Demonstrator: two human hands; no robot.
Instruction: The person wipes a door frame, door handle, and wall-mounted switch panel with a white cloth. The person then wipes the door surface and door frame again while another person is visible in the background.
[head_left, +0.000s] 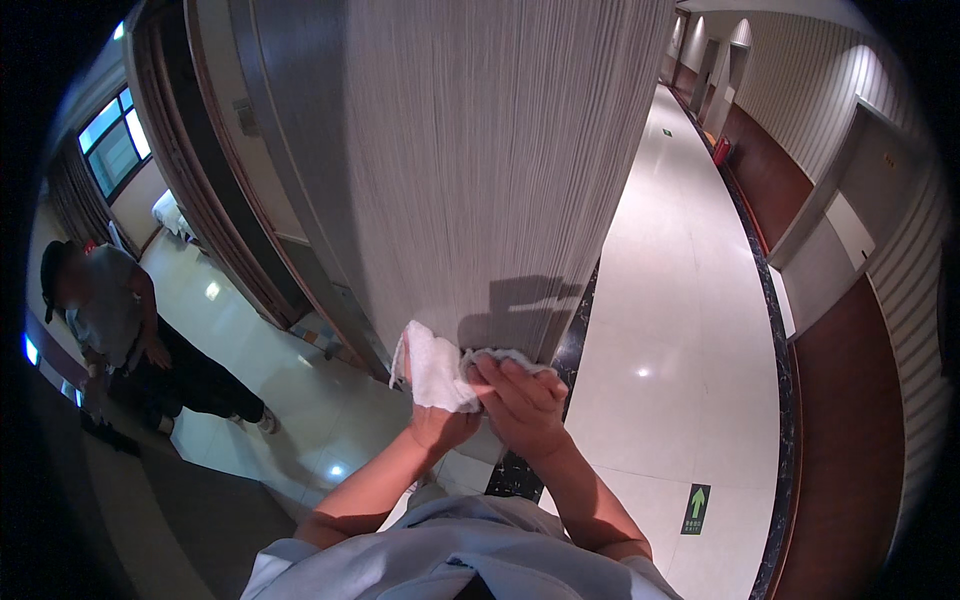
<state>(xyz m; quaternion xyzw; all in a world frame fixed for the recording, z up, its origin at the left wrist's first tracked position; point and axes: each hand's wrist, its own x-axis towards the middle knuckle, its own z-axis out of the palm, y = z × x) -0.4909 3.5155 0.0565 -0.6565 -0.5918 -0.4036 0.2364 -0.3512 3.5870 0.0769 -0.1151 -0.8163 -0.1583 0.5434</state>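
Both hands are at the lower part of a grey wood-grain door panel (487, 150). A white terry cloth (441, 371) covers most of my left hand (444, 420), whose fingers are hidden beneath it. My right hand (525, 397) lies right beside it, its fingers bent over a bunched part of cloth that looks greyer and rests against the panel. Whether this is one cloth or two, I cannot tell. A dark shadow falls on the panel just above my right hand.
A person (112, 315) stands in the room at the left, beyond a door frame (217, 172). On the right runs a corridor with a pale tiled floor (675, 300), a green exit marking (696, 510), a closed door (855, 217) and a red object (721, 151) by the wall.
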